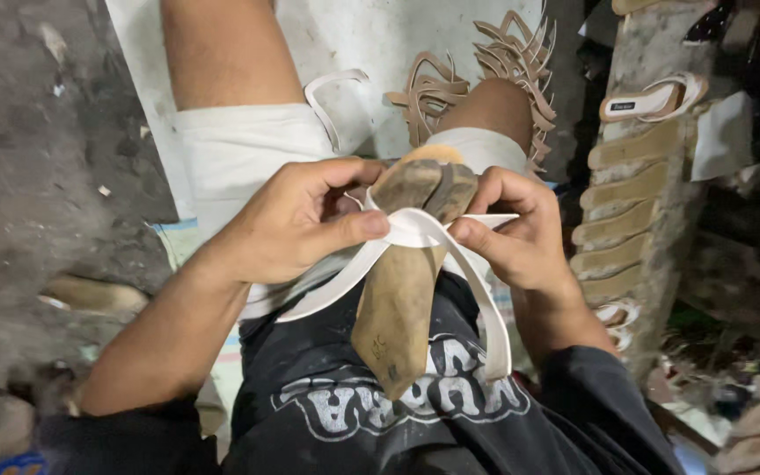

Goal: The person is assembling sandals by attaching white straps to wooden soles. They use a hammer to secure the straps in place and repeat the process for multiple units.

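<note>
The left hand (288, 224) pinches a white strap (415, 230) between thumb and fingers, pressing it across a tan shoe sole (402, 295) held over the person's lap; the right hand (516, 233) pinches the same strap from the other side, its fingers curled behind the sole. The strap's loose ends trail down over a dark shirt (424, 422). Beyond the knees lie tan strappy uppers (512, 57), and to the right a stack of soles (631, 193) stands beside a finished white sandal (653, 98)
</note>
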